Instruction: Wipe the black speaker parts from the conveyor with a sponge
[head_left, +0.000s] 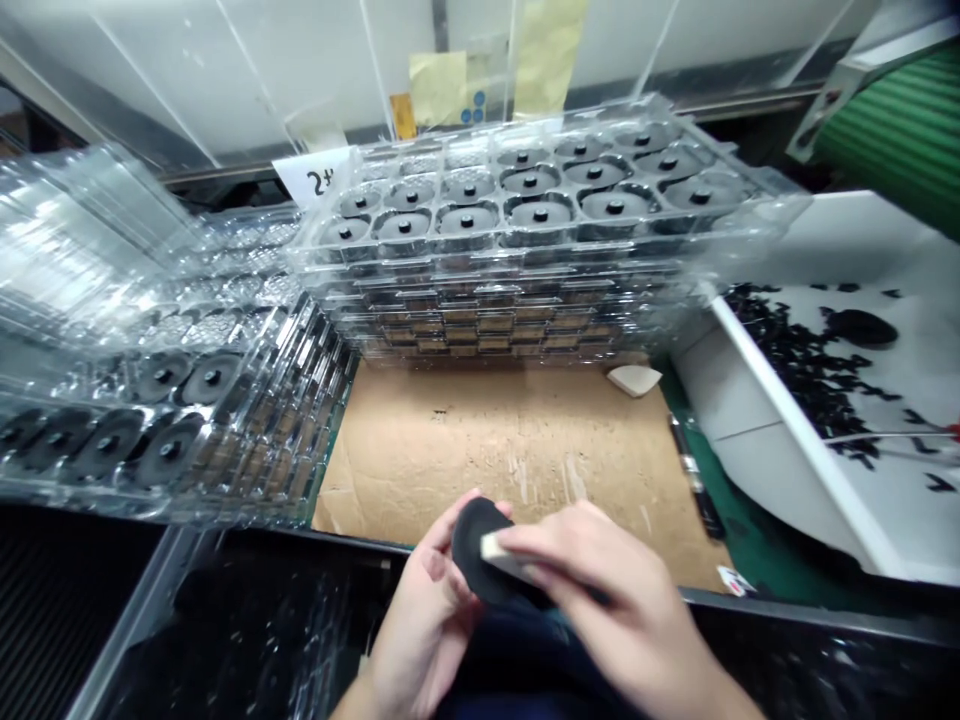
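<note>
Head view: the left hand (424, 620) and the right hand (611, 600) meet low in the frame, above a dark bench edge (525, 570). A black oval disc (480, 552) lies between them, tilted, with its long axis running roughly up and down. The left fingers (450, 530) curl narrowly around its left edge, cradling it from behind. The right fingers (559, 540) come across from the right and pinch a small pale block (496, 547), whose end touches the disc's face. The right hand is the one on that face, while the left hand holds the disc's back and edge.

Beyond the hands lies a cardboard sheet (487, 450) with a pale paper scrap (634, 378) at its far edge. Clear plastic trays (510, 200) stand stacked behind it, their pockets holding black round parts, and more trays (142, 400) slope along the left. To the right, a white bin (810, 370) holds scattered black pieces, beside a dark pen-like stick (697, 475) on a green mat (750, 560).
</note>
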